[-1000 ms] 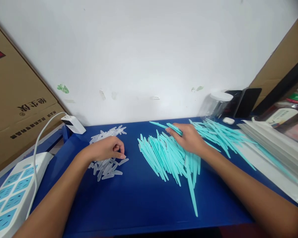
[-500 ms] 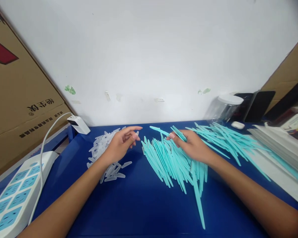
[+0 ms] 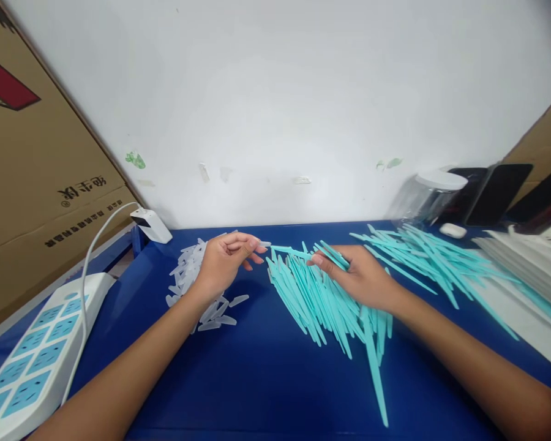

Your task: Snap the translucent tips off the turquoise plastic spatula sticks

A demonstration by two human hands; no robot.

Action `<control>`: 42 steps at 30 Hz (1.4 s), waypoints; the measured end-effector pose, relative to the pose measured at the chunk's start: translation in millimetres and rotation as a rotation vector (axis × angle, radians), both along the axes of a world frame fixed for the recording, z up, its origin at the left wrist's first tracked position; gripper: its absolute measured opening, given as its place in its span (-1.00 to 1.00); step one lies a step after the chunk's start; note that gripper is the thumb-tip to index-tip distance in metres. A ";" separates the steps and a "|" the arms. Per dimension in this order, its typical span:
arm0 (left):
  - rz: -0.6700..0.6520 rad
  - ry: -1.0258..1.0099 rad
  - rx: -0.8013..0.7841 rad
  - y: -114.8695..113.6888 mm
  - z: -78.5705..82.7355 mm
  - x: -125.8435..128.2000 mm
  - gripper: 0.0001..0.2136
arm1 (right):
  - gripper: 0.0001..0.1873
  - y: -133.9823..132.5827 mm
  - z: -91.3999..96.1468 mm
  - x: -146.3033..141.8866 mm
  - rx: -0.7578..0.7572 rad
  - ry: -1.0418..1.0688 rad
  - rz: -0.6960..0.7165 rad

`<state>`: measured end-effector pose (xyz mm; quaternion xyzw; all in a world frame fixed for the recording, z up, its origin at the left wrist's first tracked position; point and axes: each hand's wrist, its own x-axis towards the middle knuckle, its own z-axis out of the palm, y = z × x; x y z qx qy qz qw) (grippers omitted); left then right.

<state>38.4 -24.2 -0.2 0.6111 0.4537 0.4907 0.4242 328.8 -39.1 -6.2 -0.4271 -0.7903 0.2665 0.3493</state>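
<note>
On blue table (image 3: 257, 380), sticks (image 3: 303, 298), white wall (image 3: 275, 92)

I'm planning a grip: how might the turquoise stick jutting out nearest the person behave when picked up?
The turquoise stick is probably fairly stiff, as it lies straight. Its thin, narrow shape suggests it is light. Its far end meets the turquoise pile, so lifting it may shift its neighbours.
</note>
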 end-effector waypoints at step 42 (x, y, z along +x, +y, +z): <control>-0.438 0.885 -0.103 -3.2 23.8 -32.1 -0.72 | -0.41 5.6 -2.5 5.4 0.068 -0.121 -0.065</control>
